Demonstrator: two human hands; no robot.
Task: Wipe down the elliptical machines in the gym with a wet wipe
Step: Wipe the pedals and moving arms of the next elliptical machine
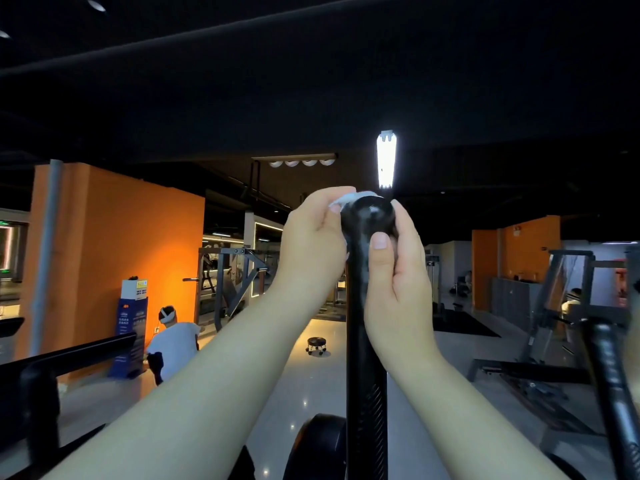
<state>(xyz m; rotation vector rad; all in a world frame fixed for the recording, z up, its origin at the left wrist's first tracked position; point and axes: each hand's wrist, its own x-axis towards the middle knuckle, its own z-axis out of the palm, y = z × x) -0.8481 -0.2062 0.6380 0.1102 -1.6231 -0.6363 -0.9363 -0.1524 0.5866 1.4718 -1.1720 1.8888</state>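
Observation:
A black elliptical handle (pixel 364 306) rises upright in the middle of the view and ends in a rounded knob at the top. My left hand (pixel 311 237) pinches a white wet wipe (pixel 349 199) and holds it against the upper left of the knob. Most of the wipe is hidden behind the knob and my fingers. My right hand (pixel 398 271) grips the handle just below the knob, thumb across its front.
A second black elliptical handle (pixel 613 386) stands at the right edge. A black rail (pixel 69 358) crosses the lower left. A person in white (pixel 173 334) crouches on the floor at the left. A small wheeled stool (pixel 318 344) and weight machines (pixel 540 323) stand beyond.

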